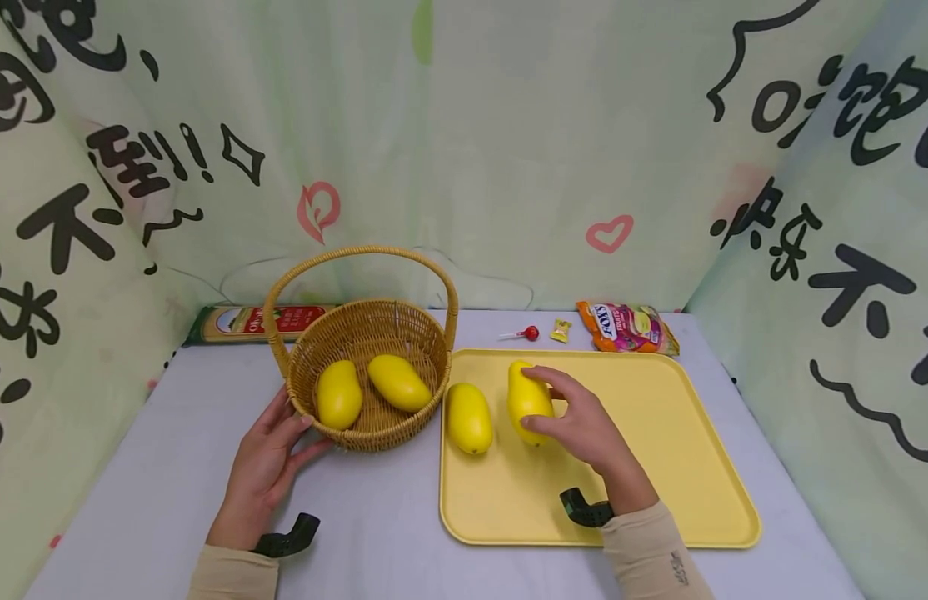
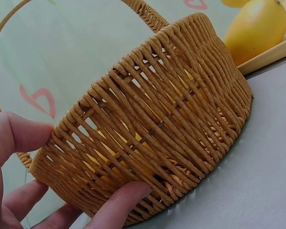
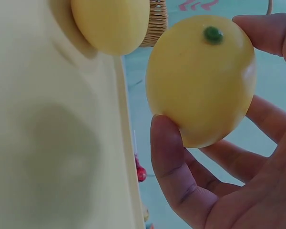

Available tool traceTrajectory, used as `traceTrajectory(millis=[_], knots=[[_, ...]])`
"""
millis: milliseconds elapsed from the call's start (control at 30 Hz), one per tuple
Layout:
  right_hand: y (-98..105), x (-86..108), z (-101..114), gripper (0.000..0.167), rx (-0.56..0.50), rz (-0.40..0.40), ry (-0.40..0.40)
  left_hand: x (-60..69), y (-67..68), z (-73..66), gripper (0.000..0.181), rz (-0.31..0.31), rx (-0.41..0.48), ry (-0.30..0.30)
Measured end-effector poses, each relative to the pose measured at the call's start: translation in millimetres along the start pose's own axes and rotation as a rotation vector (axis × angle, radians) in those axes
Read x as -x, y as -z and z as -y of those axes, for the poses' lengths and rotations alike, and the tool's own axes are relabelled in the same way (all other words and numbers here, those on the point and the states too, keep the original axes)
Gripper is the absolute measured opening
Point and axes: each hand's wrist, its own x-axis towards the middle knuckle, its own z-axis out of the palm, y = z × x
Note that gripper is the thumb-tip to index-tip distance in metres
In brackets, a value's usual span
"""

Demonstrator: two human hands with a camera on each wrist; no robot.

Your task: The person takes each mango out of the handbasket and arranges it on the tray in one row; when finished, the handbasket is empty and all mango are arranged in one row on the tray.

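Note:
My right hand [image 1: 584, 421] holds a yellow mango [image 1: 527, 402] between thumb and fingers, raised above the yellow tray [image 1: 659, 500]. In the right wrist view the held mango [image 3: 200, 81] shows a green stem spot, and a shadow falls on the tray. Another mango [image 1: 469, 418] lies at the tray's left side. Left of the tray stands a wicker basket [image 1: 374, 435] with a tall handle, containing two mangoes [image 1: 340, 394]. My left hand [image 1: 265, 467] grips the basket's near left side; in the left wrist view its fingers touch the rim and woven wall [image 2: 148, 119].
Behind the tray lie a red lollipop [image 1: 531, 333], a small yellow candy [image 1: 561, 331] and an orange-and-purple candy bag [image 1: 629, 327]. A long green-and-red package [image 1: 232, 323] lies behind the basket. Printed cloth [image 1: 494, 167] surrounds the white table [image 1: 389, 517] at the back and sides.

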Motion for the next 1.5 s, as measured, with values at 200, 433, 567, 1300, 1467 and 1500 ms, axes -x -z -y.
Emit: traceTrajectory(millis=[200, 433, 567, 1300, 1467, 1500], knots=[[-5, -3.3, -2, 0.065, 0.029, 0.008, -0.007, -0.9, 0.1, 0.4, 0.075, 0.004, 0.003, -0.011], [-12, -6.0, -3, 0.066, 0.080, 0.017, -0.020, -1.4, -0.4, 0.3, 0.075, -0.001, 0.002, -0.010], [-16, -7.0, -2, 0.066, 0.102, 0.025, -0.006, -1.3, -1.0, -0.2, 0.075, -0.005, 0.005, -0.010], [-27, -7.9, -3, 0.066, 0.214, 0.055, -0.022, -0.2, -0.1, -0.5, 0.075, 0.007, -0.004, -0.007], [-30, -7.2, -2, 0.066, 0.213, 0.061, -0.032, 0.7, -0.3, -1.0, 0.075, 0.003, 0.003, 0.004], [-30, -7.0, -2, 0.066, 0.215, 0.062, -0.033, 0.9, -0.3, -1.1, 0.075, 0.002, 0.004, 0.006]])
